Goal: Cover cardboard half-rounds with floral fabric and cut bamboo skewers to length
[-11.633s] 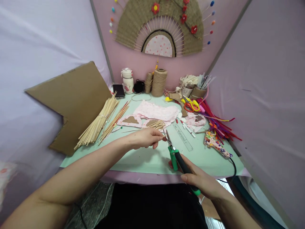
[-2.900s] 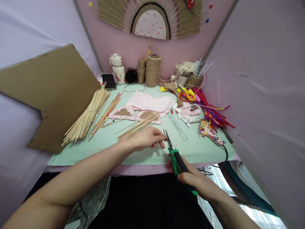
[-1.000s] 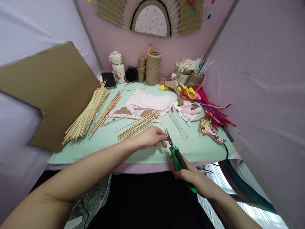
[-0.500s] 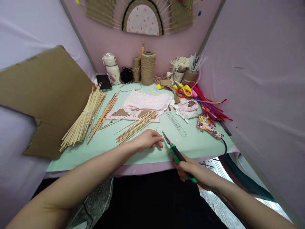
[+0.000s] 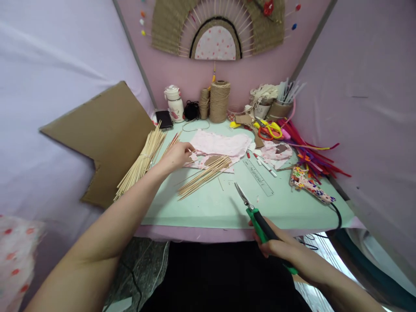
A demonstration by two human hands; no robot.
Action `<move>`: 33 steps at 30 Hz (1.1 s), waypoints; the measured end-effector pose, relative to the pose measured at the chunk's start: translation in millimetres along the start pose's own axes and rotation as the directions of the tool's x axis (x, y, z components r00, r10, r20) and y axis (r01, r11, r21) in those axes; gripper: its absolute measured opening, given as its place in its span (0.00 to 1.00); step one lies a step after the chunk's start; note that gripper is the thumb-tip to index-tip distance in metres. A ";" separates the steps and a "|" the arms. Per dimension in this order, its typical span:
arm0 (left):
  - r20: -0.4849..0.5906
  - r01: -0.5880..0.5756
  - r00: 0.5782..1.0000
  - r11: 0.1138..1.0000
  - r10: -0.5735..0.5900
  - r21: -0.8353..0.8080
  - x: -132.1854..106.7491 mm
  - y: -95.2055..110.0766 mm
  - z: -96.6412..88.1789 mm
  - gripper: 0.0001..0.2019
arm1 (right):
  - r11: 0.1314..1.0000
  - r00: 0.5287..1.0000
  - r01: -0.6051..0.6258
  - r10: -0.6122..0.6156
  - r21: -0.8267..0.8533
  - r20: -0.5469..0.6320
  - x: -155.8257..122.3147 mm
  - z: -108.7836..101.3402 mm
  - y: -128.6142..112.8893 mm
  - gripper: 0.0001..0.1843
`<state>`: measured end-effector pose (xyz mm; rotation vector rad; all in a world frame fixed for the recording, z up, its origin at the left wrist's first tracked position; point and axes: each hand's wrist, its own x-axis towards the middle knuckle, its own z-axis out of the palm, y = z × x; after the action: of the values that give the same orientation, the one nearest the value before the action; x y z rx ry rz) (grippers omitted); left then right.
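My right hand [image 5: 271,242] grips a pair of snips [image 5: 256,214] with green and black handles, their short metal blades pointing away from me over the table's front part. My left hand [image 5: 177,156] reaches over the table beside the pink dotted fabric [image 5: 221,143], its fingers curled together. Whatever they may pinch is too small to make out. Just right of that hand, a loose pile of thin wooden sticks [image 5: 204,177] lies partly on the fabric. Behind the left wrist, red-tipped sticks [image 5: 172,141] are half hidden.
A tied bundle of sticks [image 5: 141,160] leans by a big cardboard piece [image 5: 113,138] on the left. A clear ruler [image 5: 258,177], a glue gun [image 5: 310,186], yellow scissors [image 5: 274,130] and pipe cleaners [image 5: 312,158] lie right. Twine spools [image 5: 220,102] and a bottle [image 5: 174,104] stand behind.
My left hand has moved from near the snips' tips away to the fabric and red-tipped sticks. My right hand still holds the snips near the front edge. The view has shifted left and up.
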<state>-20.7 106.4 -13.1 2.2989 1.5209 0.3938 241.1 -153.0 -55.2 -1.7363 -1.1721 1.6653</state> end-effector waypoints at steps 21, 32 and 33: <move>0.105 -0.090 0.992 0.978 0.071 0.187 18.9 47.0 71.7 0.14 | 1.000 0.995 0.007 -0.009 0.013 0.102 -1.4 -4.6 6.9 0.39; 0.111 -0.056 0.989 0.950 0.094 -0.306 -7.3 69.6 30.1 0.06 | 0.995 0.999 0.028 -0.032 0.091 0.040 -2.5 0.4 9.4 0.38; 0.175 0.002 0.980 0.887 0.090 -0.462 -13.1 73.4 29.6 0.05 | 0.995 0.998 0.035 -0.040 0.094 0.057 -3.0 0.8 6.8 0.37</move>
<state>47.1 63.9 -8.0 1.9334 1.1341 0.4718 242.4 -159.3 -59.1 -1.6096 -1.1271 1.7309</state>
